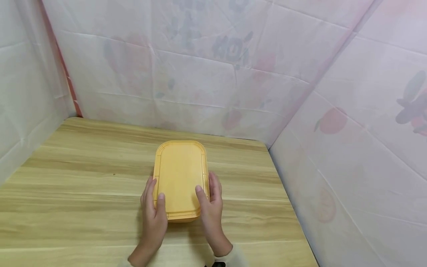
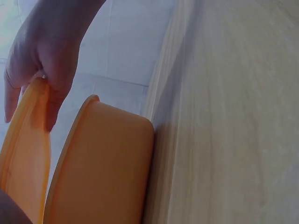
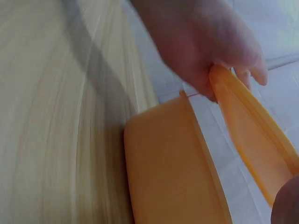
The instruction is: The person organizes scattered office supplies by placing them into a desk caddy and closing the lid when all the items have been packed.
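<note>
A yellow-orange rectangular lid (image 1: pixel 181 172) with rounded corners lies between both hands in the head view. My left hand (image 1: pixel 154 223) grips its left edge, thumb on top. On the opposite edge my right hand (image 1: pixel 212 215) pinches it the same way. Below is the matching orange container (image 2: pixel 105 158), standing on the table, mostly hidden by the lid from above. Both wrist views show a gap between the lid (image 3: pixel 254 135) and the container's rim, so the lid is raised and apart there. The container's inside is hidden.
The wood-grain table (image 1: pixel 83 193) extends around the container. White printed sheets, a back one (image 1: pixel 200 85) and a right one (image 1: pixel 333 159), hang along the table's edges. Another sheet (image 1: pixel 26 92) hangs at the left.
</note>
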Demonstrator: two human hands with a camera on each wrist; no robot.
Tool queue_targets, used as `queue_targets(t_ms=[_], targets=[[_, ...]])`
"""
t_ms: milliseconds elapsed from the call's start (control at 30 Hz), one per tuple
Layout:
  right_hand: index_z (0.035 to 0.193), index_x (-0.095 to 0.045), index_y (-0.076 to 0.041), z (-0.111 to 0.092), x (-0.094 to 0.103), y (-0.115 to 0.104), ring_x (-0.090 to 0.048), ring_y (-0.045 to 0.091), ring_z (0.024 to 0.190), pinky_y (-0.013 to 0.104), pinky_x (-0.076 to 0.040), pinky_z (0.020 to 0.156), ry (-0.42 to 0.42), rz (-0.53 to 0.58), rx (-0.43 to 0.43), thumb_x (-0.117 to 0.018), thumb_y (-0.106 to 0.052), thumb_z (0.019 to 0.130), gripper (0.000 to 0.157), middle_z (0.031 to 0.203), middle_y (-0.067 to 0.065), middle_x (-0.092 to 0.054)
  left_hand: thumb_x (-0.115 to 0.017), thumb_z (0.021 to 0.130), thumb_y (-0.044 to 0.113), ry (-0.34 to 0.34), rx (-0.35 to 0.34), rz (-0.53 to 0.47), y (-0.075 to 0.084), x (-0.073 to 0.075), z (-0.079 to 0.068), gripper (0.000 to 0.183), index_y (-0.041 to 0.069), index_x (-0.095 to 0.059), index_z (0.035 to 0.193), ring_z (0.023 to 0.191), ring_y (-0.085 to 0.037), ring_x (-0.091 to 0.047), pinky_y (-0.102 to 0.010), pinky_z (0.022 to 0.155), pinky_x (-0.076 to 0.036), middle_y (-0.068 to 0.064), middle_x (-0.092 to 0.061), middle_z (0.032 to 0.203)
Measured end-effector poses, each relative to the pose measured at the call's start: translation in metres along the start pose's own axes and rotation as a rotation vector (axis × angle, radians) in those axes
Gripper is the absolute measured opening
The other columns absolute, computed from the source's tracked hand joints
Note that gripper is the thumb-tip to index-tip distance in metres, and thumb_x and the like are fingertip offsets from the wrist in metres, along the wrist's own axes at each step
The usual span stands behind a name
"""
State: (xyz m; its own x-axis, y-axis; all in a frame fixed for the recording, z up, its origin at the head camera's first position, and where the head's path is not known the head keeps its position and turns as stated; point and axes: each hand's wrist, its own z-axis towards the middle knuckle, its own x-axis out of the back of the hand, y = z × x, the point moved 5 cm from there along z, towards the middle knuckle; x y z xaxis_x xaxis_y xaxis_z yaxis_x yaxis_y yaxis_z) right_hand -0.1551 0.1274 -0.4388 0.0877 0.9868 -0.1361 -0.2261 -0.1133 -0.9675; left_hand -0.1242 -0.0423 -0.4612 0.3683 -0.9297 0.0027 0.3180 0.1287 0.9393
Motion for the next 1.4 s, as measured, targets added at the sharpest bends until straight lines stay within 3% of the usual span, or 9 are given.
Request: queue_targets(t_ms=[133, 233, 433, 800, 867, 933, 1067, 1233, 1400], targets=[[0.156, -0.034, -0.015, -0.001, -0.002, 0.004, -0.051, 0.029, 0.136, 0.031, -0.053, 0.099, 0.043, 0.104, -0.066, -0.071, -0.018, 0.095, 0.072, 0.157, 0.012, -0.04, -0.043, 0.108, 0.011, -0.001, -0.018, -0.019, 0.001, -0.001, -0.002, 0.049, 0.009, -0.034, 0.156, 0.152, -0.029, -0.016, -0.008, 0.114, -0.017, -0.003, -0.018, 0.167], [0.157, -0.032, -0.015, -0.001, -0.004, 0.007, -0.059, 0.031, 0.127, 0.036, -0.057, 0.094, 0.051, 0.178, -0.096, -0.071, -0.013, 0.094, 0.075, 0.154, 0.013, -0.043, -0.043, 0.107, 0.008, 0.01, -0.043, -0.017, 0.002, -0.002, -0.003, 0.048, 0.006, -0.036, 0.154, 0.151, -0.03, -0.017, -0.009, 0.114, -0.018, -0.004, -0.019, 0.167], [0.158, -0.025, -0.005, 0.0, -0.005, 0.009, -0.048, 0.029, 0.137, 0.03, -0.05, 0.104, 0.043, 0.2, -0.092, -0.067, -0.005, 0.094, 0.076, 0.158, 0.011, -0.037, -0.045, 0.105, 0.002, 0.02, -0.09, 0.001, 0.003, -0.002, -0.004, 0.048, 0.003, -0.038, 0.152, 0.149, -0.032, -0.019, -0.009, 0.115, -0.018, -0.008, -0.022, 0.165], [0.155, -0.035, -0.005, -0.001, -0.002, 0.016, -0.053, 0.029, 0.134, 0.03, -0.052, 0.102, 0.071, 0.2, -0.157, -0.064, -0.001, 0.095, 0.066, 0.153, 0.018, -0.042, -0.047, 0.103, 0.0, -0.012, -0.117, 0.016, 0.0, -0.002, -0.003, 0.051, 0.002, -0.037, 0.152, 0.147, -0.03, -0.02, -0.01, 0.115, -0.02, -0.014, -0.024, 0.163], [0.155, -0.035, -0.006, -0.001, -0.002, 0.016, -0.053, 0.029, 0.134, 0.03, -0.052, 0.102, 0.071, 0.2, -0.159, -0.064, -0.003, 0.095, 0.067, 0.152, 0.017, -0.043, -0.047, 0.103, 0.001, -0.024, -0.097, 0.01, -0.002, -0.001, -0.002, 0.051, 0.003, -0.037, 0.153, 0.148, -0.03, -0.018, -0.017, 0.119, -0.02, -0.015, -0.022, 0.163], [0.155, -0.035, -0.006, 0.0, -0.001, 0.015, -0.053, 0.029, 0.134, 0.03, -0.052, 0.102, 0.073, 0.2, -0.155, -0.065, -0.003, 0.095, 0.067, 0.152, 0.017, -0.044, -0.047, 0.103, 0.003, -0.042, -0.082, 0.008, -0.002, 0.001, 0.0, 0.05, 0.003, -0.037, 0.152, 0.149, -0.032, -0.015, -0.035, 0.123, -0.02, -0.016, -0.019, 0.163], [0.154, -0.038, -0.008, 0.002, -0.002, 0.012, -0.052, 0.029, 0.136, 0.03, -0.051, 0.102, 0.082, 0.215, -0.157, -0.065, -0.001, 0.094, 0.066, 0.153, 0.016, -0.043, -0.048, 0.103, 0.009, -0.067, -0.102, 0.071, 0.003, 0.008, 0.013, 0.048, 0.002, -0.04, 0.15, 0.148, -0.034, -0.013, -0.068, 0.113, -0.02, -0.018, -0.018, 0.163], [0.152, -0.044, -0.014, 0.004, -0.004, 0.007, -0.047, 0.027, 0.14, 0.028, -0.049, 0.104, 0.089, 0.189, -0.139, -0.064, -0.001, 0.094, 0.063, 0.156, 0.01, -0.042, -0.054, 0.103, 0.017, -0.135, -0.193, 0.236, 0.027, 0.007, 0.048, 0.048, 0.003, -0.045, 0.147, 0.147, -0.036, -0.018, -0.067, 0.108, -0.027, -0.016, -0.024, 0.162], [0.148, -0.05, -0.022, 0.004, -0.005, 0.001, -0.044, 0.023, 0.143, 0.029, -0.047, 0.106, 0.094, -0.001, -0.049, -0.067, -0.009, 0.095, 0.057, 0.158, 0.002, -0.041, -0.057, 0.101, 0.034, -0.281, -0.223, 0.374, 0.057, -0.014, 0.077, 0.055, 0.009, -0.045, 0.149, 0.151, -0.037, -0.008, -0.071, 0.109, -0.027, -0.013, -0.009, 0.167]])
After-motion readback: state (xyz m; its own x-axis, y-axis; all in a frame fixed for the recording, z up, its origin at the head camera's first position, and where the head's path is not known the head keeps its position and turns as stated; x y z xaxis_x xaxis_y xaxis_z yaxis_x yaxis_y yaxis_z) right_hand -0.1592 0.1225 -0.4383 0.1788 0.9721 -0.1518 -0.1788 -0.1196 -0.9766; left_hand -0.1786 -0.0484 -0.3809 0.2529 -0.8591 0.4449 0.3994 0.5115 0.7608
